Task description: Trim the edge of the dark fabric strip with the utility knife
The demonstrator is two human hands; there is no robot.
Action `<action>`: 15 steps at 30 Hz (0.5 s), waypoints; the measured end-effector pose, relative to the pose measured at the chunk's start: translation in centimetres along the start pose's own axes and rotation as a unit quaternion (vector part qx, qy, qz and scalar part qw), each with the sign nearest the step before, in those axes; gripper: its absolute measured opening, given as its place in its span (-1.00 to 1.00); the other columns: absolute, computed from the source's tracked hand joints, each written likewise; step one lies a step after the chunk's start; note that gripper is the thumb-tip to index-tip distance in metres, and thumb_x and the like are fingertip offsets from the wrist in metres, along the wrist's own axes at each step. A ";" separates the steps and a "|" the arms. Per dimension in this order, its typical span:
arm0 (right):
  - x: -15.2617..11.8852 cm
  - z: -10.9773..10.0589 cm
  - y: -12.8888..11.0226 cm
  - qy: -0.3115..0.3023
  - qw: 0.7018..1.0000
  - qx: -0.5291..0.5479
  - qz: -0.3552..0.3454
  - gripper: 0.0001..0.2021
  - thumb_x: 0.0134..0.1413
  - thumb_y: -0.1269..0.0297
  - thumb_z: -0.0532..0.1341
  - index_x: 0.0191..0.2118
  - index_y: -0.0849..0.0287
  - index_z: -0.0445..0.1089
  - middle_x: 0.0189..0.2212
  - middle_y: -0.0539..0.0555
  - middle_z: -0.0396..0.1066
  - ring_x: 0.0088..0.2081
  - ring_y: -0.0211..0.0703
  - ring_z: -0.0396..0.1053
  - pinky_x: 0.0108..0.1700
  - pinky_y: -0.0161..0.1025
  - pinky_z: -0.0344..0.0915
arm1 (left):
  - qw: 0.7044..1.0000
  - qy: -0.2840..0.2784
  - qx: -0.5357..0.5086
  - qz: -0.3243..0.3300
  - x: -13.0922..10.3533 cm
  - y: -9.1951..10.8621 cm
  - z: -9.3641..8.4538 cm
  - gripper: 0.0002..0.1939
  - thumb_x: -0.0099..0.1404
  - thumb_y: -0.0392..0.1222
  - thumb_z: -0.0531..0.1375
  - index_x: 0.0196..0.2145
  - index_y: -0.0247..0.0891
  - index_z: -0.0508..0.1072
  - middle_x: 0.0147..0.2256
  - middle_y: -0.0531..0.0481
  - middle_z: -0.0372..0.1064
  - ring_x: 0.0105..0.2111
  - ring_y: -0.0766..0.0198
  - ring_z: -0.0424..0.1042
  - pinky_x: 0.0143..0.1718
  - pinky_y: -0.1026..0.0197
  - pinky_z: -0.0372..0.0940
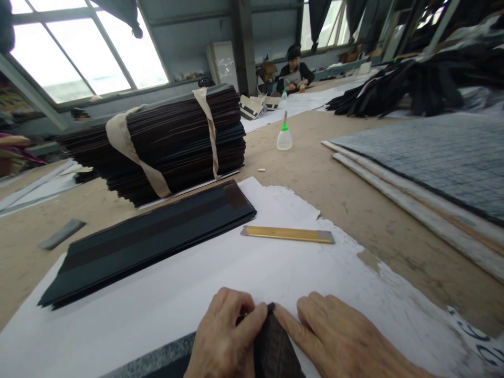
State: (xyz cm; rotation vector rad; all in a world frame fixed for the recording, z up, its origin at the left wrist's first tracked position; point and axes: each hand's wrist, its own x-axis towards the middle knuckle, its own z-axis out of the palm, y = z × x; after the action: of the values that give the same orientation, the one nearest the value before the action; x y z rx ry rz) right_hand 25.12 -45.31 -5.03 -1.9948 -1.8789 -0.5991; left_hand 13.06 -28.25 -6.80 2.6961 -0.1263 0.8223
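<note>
In the head view, the left hand [226, 336] pinches the near-side dark piece [275, 349] at its narrow tip, between thumb and forefinger. The right hand [340, 336] lays its forefinger against the tip's right side; whether it grips or only presses, I cannot tell. The dark piece lies over white paper [177, 294] on the worktop [307, 184], at the near edge. The step in hand looks like shaping or aligning that tip; the next move seems to call for keeping it pinned while the finger pressure stays even.

Of containers, a squeeze bottle [284, 139] with a green cap stands upright on the worktop, farther off; it is translucent, but its fill cannot be told. A smaller green-topped bottle [284, 95] stands at the far side, its contents too small to judge.
</note>
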 end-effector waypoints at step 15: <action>-0.1 -0.5 0.8 0.004 0.996 0.075 0.045 -0.69 0.07 0.57 -0.09 -0.17 0.27 0.34 -0.40 0.11 0.35 -0.40 -0.16 0.31 -0.37 -0.24 0.31 | 0.982 -0.063 0.139 0.112 0.6 -0.2 0.0 -0.66 0.43 -0.29 -0.18 -0.08 -0.43 0.33 -0.34 -0.16 0.31 -0.42 0.20 0.26 -0.46 0.18 0.25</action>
State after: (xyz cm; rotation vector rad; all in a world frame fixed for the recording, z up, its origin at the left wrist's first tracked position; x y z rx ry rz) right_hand 25.91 -45.67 -4.60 -1.9662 -1.7629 -0.4273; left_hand 13.60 -28.05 -6.51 3.0389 -0.3764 0.7822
